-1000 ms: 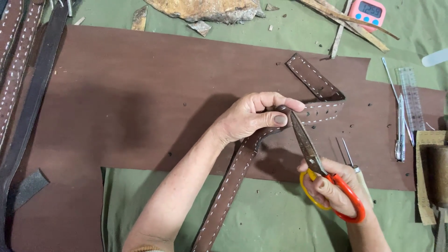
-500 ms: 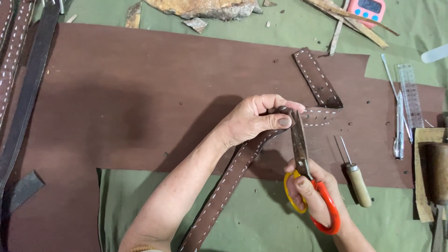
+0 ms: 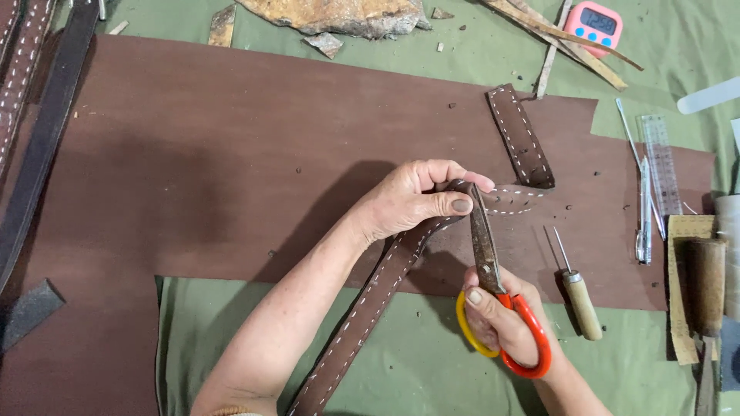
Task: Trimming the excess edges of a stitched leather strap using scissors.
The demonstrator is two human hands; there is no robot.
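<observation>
My left hand pinches a long brown leather strap with white stitching, near its bend. The strap runs from the bottom of the view up to my fingers, then turns right and up to its end. My right hand grips scissors with red and yellow handles. Their dark blades point up and are closed against the strap just beside my left thumb. Both hands work over a large brown leather sheet.
An awl with a wooden handle lies right of the scissors. Further right are a metal tool, a clear ruler and a wooden-handled tool. A pink timer sits at top; dark straps lie left.
The scissors have swung more upright and moved left, blades now at the strap by my left thumb. The strap's far end has shifted left. The awl has come fully into view.
</observation>
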